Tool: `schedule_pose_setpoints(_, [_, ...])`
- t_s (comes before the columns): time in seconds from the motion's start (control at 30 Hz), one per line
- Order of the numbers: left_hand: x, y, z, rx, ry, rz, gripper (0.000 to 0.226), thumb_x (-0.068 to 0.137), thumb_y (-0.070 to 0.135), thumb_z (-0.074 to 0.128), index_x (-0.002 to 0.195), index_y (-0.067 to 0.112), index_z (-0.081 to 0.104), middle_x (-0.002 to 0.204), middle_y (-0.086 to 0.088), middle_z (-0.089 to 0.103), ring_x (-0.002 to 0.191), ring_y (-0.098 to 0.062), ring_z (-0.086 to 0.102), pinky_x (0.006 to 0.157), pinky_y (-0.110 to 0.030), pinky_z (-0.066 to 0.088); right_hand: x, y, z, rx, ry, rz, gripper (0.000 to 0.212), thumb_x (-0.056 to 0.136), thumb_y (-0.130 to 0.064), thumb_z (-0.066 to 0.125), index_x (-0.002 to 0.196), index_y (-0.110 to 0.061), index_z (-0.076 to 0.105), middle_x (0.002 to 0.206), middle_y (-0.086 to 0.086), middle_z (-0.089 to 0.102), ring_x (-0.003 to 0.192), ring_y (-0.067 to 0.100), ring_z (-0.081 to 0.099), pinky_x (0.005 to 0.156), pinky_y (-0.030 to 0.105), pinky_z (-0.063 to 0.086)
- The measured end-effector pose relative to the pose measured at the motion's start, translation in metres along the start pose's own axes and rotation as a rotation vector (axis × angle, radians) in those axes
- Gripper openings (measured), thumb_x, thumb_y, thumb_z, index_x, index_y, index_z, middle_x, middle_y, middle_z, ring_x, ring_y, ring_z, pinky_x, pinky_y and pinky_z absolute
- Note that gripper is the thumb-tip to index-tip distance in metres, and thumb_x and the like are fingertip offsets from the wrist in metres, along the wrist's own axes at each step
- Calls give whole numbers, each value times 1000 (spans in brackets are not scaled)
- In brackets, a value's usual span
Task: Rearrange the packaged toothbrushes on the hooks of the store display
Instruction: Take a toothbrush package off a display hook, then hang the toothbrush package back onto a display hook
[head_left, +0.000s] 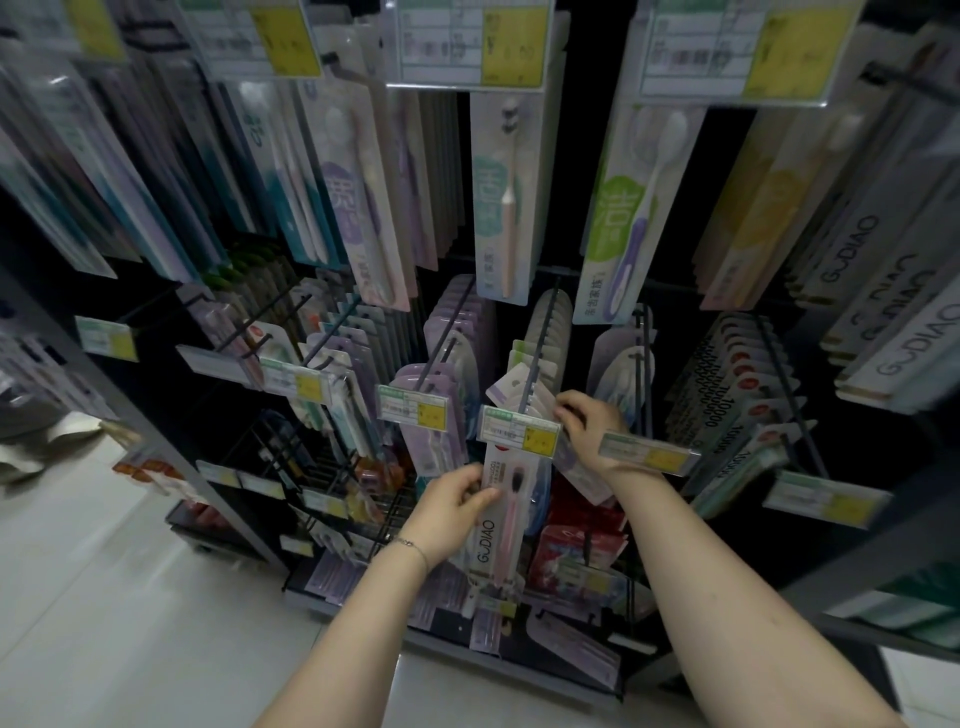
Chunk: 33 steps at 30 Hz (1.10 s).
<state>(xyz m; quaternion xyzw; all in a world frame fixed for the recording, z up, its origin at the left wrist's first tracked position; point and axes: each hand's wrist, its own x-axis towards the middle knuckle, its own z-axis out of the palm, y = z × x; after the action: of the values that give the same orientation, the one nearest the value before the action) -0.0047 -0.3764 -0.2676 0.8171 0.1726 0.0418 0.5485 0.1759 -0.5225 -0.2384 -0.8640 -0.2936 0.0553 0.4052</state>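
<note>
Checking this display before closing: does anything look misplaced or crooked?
The pink GODIAO pack in the left hand is far from the other GODIAO packs at upper right. The front pack pinched by the right hand hangs tilted.

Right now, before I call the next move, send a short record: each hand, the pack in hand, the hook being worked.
left hand: grips GODIAO pack near its upper part
GODIAO pack: pink brush inside, top end behind the price tag; cannot tell if it is on a hook
right hand: pinches hanging packs at the front of the hook
</note>
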Motion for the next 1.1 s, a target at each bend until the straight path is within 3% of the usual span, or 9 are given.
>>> schedule_pose_setpoints(0.17, [1,1,0,-2,-1,7,18,99,17,59,114,22,67,102,3,72,65,11,56,70,-18,48,-11,6,-1,-19,-38,42,12,101,-22,51,96,-18,61,87,3,65,79,15,58,61,22,37])
schedule_pose_setpoints(0.33, [1,3,-1,24,-6,12,20,99,18,59,118,16,68,98,8,71,66,13,56,71,-16,46,-18,22,2,-11,-106,151,13,102,-31,47,93,-25,54,91,3,61,86,18,58,70,33,43])
schedule_pose_setpoints(0.5, [1,3,-2,46,14,-11,16,100,18,58,113,19,67,105,-2,73,79,-5,65,72,-24,56,-29,35,9,25,-96,289,14,102,-38,44,90,-34,50,102,6,59,97,24,57,88,40,46])
schedule_pose_setpoints(0.6, [2,3,-2,90,14,6,17,100,18,57,113,15,68,102,-1,73,66,10,57,69,-18,53,-36,54,17,109,-51,363,17,99,-37,49,107,-24,57,113,11,62,109,30,59,100,48,46])
schedule_pose_setpoints(0.67, [4,2,-1,90,14,2,18,100,18,57,115,14,67,102,2,72,63,13,56,67,-15,50,-44,56,19,183,2,378,21,98,-33,52,113,-21,61,112,8,64,108,28,61,99,51,48])
schedule_pose_setpoints(0.77, [4,3,2,75,16,2,20,100,16,56,118,15,65,100,7,69,62,16,55,63,-7,44,-58,45,15,249,42,408,11,101,-27,50,105,-24,60,101,6,66,97,29,65,91,42,52])
schedule_pose_setpoints(0.87, [6,2,3,100,20,18,20,100,17,57,117,11,65,103,3,70,61,14,55,65,-9,45,-66,45,16,259,78,420,10,102,-28,48,100,-27,58,98,4,66,91,28,66,84,39,52])
schedule_pose_setpoints(0.97, [5,0,2,133,33,15,22,100,21,57,116,8,66,105,-7,72,67,4,54,71,-20,49,-72,48,17,274,128,417,14,102,-32,46,104,-27,59,101,9,66,91,29,65,85,41,53])
schedule_pose_setpoints(1.1, [1,2,-3,140,61,15,17,100,19,57,113,12,67,98,-2,71,69,3,56,68,-13,47,-80,43,14,334,180,430,12,102,-30,48,107,-26,58,98,6,64,94,26,64,87,39,51])
